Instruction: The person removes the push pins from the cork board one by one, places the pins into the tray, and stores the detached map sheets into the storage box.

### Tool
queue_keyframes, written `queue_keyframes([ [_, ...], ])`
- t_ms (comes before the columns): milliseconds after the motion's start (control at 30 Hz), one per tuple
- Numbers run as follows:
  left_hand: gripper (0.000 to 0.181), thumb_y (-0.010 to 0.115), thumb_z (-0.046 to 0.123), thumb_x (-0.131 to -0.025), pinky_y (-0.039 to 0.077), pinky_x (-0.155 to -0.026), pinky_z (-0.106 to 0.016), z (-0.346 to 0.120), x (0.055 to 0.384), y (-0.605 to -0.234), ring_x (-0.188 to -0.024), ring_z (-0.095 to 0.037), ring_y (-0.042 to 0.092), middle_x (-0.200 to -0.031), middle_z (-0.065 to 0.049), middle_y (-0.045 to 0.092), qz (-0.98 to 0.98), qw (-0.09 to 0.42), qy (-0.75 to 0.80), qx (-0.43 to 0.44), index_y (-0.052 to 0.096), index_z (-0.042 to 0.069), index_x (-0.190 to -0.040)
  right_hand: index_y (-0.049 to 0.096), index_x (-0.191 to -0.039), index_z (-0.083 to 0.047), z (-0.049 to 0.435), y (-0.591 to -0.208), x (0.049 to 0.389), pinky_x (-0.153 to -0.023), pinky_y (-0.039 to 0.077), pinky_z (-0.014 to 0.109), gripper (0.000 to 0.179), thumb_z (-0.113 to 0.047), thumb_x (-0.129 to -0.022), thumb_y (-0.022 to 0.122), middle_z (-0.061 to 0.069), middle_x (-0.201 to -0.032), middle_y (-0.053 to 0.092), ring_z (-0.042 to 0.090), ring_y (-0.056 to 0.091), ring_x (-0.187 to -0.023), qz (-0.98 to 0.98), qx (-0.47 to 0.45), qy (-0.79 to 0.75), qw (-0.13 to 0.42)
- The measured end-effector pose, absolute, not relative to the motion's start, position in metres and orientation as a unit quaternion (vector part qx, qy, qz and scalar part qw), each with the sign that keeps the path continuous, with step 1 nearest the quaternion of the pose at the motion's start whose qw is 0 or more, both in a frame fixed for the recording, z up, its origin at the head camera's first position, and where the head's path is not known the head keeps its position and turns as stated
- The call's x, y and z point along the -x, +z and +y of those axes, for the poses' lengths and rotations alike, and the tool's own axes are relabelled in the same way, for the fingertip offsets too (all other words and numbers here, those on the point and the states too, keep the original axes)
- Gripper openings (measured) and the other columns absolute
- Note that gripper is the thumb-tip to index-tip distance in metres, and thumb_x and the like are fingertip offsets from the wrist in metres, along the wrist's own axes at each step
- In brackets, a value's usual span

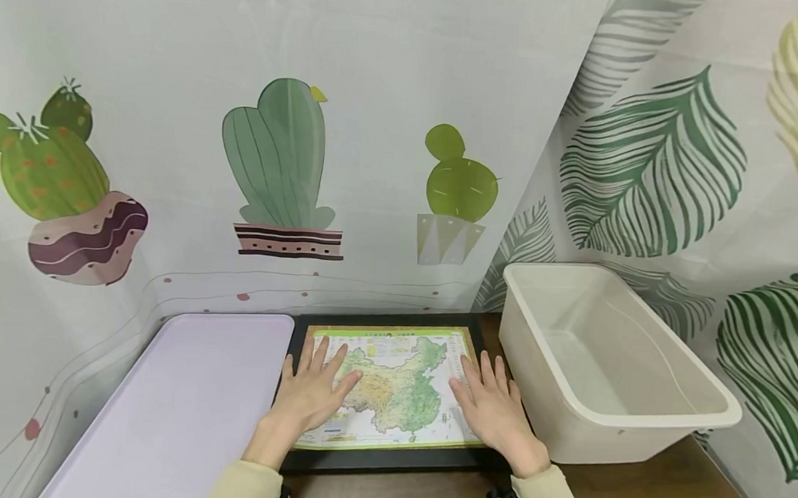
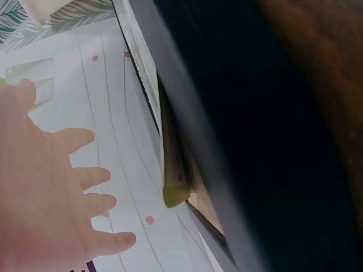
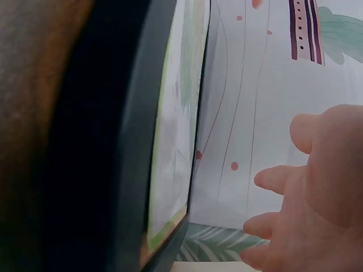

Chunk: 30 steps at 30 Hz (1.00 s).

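A map sheet [image 1: 399, 384] with a green border lies in a black-edged frame [image 1: 388, 459]. In the head view my left hand [image 1: 313, 387], fingers spread, is over the map's left part. My right hand [image 1: 492, 404] is likewise spread over its right edge. Both wrist views show the left hand [image 2: 45, 181] and right hand [image 3: 317, 198] raised apart from the sheet, holding nothing. One corner of the map [image 2: 176, 192] curls up from the brown backing in the left wrist view.
A pale lilac tray [image 1: 181, 403] lies left of the frame. Close by on the right stands a deep cream plastic bin [image 1: 549, 362]. Under them is a brown wooden tabletop [image 1: 657, 488]. Printed curtains [image 1: 396, 53] hang behind and to the right.
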<state>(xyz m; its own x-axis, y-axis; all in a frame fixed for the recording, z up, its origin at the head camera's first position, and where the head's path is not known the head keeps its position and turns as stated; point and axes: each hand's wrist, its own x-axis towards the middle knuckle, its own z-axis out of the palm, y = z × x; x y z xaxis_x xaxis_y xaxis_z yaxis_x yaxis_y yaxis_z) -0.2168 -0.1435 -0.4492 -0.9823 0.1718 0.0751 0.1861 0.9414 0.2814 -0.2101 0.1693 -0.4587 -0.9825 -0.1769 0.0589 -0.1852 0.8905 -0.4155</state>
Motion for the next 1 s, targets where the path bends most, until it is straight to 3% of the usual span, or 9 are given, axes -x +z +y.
queue_keyframes([
  [433,0.081,0.016,0.073,-0.095,0.007,-0.11,-0.067,-0.143,0.226,-0.452,-0.147,-0.038,0.004,-0.16,-0.016,0.017,-0.984,-0.006,-0.153,0.096,0.033,0.019,-0.154,0.026,-0.155,-0.012,0.177,-0.468,0.196,-0.104,0.011,0.073,0.065,-0.05,-0.104,0.035,0.025,-0.158,0.011,0.047,0.001,-0.144,-0.969,-0.084,0.232,-0.015],
  [733,0.072,0.027,0.066,-0.099,0.01,-0.109,-0.067,-0.141,0.241,-0.45,-0.146,-0.04,0.008,-0.159,-0.017,0.02,-0.981,-0.032,-0.157,0.11,0.035,0.019,-0.153,0.026,-0.155,-0.011,0.176,-0.474,0.19,-0.102,0.013,0.075,0.067,-0.048,-0.102,0.044,0.026,-0.158,0.012,0.048,0.002,-0.144,-0.967,-0.082,0.237,-0.044],
  [1000,0.08,0.025,0.073,-0.095,0.009,-0.109,-0.067,-0.138,0.254,-0.449,-0.146,-0.039,0.011,-0.158,-0.017,0.023,-0.978,-0.051,-0.165,0.117,0.038,0.018,-0.151,0.033,-0.152,-0.009,0.177,-0.476,0.186,-0.1,0.016,0.076,0.068,-0.045,-0.099,0.054,0.028,-0.157,0.015,0.051,0.006,-0.142,-0.966,-0.097,0.233,-0.048],
])
